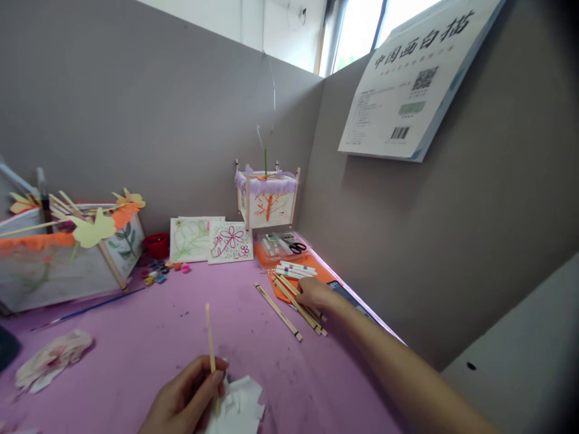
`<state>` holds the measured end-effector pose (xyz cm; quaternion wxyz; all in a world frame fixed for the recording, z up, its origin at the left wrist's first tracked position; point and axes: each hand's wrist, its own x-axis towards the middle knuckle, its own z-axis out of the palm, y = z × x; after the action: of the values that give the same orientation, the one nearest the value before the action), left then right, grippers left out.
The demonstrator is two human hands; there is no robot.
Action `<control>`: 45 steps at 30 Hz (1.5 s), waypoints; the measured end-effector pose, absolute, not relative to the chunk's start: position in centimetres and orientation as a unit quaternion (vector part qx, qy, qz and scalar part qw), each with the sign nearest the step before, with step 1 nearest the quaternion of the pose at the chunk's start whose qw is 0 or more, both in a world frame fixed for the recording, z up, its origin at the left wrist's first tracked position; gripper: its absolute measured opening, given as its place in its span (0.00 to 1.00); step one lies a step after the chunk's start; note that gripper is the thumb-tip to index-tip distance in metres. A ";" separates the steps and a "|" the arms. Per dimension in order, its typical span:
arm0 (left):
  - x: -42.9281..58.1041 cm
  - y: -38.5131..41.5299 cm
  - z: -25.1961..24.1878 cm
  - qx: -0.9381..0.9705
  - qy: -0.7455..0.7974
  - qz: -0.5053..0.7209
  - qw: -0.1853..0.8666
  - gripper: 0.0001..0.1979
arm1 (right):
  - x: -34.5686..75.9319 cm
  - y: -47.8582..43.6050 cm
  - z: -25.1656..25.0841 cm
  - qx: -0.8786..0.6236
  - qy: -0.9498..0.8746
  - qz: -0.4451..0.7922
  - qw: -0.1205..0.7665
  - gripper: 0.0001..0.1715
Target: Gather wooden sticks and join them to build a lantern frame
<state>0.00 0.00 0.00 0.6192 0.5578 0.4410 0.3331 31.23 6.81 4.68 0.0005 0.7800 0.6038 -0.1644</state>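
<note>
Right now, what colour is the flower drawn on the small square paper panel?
Pink, with green dots around it, on the white square paper panel; head view.

The only readable writing stands on the white booklet that leans tilted against the grey partition at the upper right. Across its top run five large black Chinese characters, 中国画白描. Beneath them sits a line of much smaller characters, too fine to make out. Below that are a square QR code, a pale green rectangular label whose wording is blurred, and a barcode near the lower edge. At the booklet's left side runs a column of small print, also illegible. The markers and the small packets on the worktop bear nothing that can be read from here.
</note>
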 end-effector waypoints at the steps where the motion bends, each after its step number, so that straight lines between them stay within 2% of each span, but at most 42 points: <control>1: 0.0 0.1 0.0 0.544 0.441 0.339 0.628 0.23 | 31.3 6.8 4.9 0.773 0.613 -0.165 -0.006 0.06; 5: 0.0 0.6 0.2 0.520 0.432 0.357 0.645 0.23 | 31.1 6.4 6.2 0.742 0.651 -0.152 -0.049 0.05; 7: -0.2 1.0 0.4 0.513 0.431 0.376 0.640 0.23 | 29.9 6.1 7.0 0.705 0.675 -0.179 -0.122 0.08; 11: -0.8 1.4 1.6 0.502 0.435 0.434 0.609 0.22 | 24.8 5.5 7.8 0.551 0.653 -0.413 -0.314 0.12; 14: -1.4 1.6 2.6 0.484 0.443 0.474 0.587 0.22 | 19.7 5.1 7.3 0.458 0.597 -0.553 -0.358 0.16; 18: -1.7 2.2 2.5 0.441 0.420 0.502 0.614 0.21 | 14.6 4.6 5.4 0.427 0.583 -0.590 -0.360 0.17; 25: -2.3 2.8 0.4 0.409 0.423 0.496 0.638 0.16 | 13.0 3.7 4.2 0.519 0.629 -0.461 -0.350 0.11; 28: -2.4 2.9 0.4 0.396 0.445 0.486 0.640 0.16 | 15.4 4.1 5.0 0.587 0.656 -0.345 -0.325 0.14; 32: -2.2 2.7 0.8 0.402 0.463 0.466 0.637 0.18 | 21.3 4.8 5.8 0.692 0.672 -0.157 -0.211 0.13; 35: -2.0 2.5 1.2 0.422 0.470 0.447 0.633 0.19 | 26.0 5.1 5.5 0.777 0.608 -0.070 -0.146 0.13; 39: -1.8 2.2 1.5 0.443 0.482 0.418 0.630 0.20 | 29.7 5.3 3.8 0.812 0.571 -0.094 -0.068 0.13; 45: -2.0 2.1 1.3 0.448 0.487 0.411 0.627 0.20 | 31.3 5.6 2.3 0.786 0.575 -0.172 -0.147 0.10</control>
<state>-1.98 2.14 1.29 0.6273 0.4483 0.4865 0.4109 31.34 5.55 2.28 -0.1466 0.7861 0.5754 -0.1715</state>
